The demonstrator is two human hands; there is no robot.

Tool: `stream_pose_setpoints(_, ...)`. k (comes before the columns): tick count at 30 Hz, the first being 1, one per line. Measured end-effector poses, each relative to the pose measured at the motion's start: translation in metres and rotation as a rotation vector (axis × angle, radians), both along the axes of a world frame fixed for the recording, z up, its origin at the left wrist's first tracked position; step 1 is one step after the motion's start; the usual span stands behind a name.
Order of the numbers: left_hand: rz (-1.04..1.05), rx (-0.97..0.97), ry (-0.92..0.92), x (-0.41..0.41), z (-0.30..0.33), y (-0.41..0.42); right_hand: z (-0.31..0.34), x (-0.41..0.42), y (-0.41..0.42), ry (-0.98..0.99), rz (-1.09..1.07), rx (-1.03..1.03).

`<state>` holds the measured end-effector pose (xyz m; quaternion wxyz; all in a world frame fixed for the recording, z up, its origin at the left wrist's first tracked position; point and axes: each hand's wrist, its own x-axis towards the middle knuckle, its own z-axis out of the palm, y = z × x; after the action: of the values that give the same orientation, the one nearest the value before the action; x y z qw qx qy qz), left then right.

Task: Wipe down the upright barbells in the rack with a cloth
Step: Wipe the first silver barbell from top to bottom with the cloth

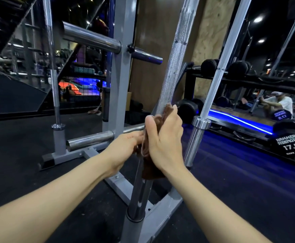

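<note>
Barbells first: the nearest barbell (174,67) is standing tilted in the grey rack (120,88), its lower end sitting in a tube at the rack's base, right in front of me. I'm holding the brown cloth (148,165) wrapped around its shaft, low down where the knurling ends. My right hand (166,137) is curling round the cloth and the bar, thumb pointing up along it. My left hand (125,146) is pinching the cloth's edge from the left side, fingers tucked in against the fabric. A second barbell (213,95) is leaning just to the right, with its collar about level with my hands, and a third barbell (54,81) is standing at the rack's far left. Behind them, a dumbbell (291,146) is showing "17.5" near the mirror (248,102).
</note>
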<state>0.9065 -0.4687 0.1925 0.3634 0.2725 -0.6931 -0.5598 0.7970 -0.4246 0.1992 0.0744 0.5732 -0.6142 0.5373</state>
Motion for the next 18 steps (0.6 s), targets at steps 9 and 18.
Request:
stream_pose_setpoints(9,-0.044,0.085,0.084,0.001,0.002,0.001,-0.006,-0.025,-0.003,0.005,0.081,0.009)
stream_pose_setpoints(18,-0.048,0.130,0.141,0.001,0.002,0.007,-0.001,-0.007,-0.008,-0.028,-0.019,0.015)
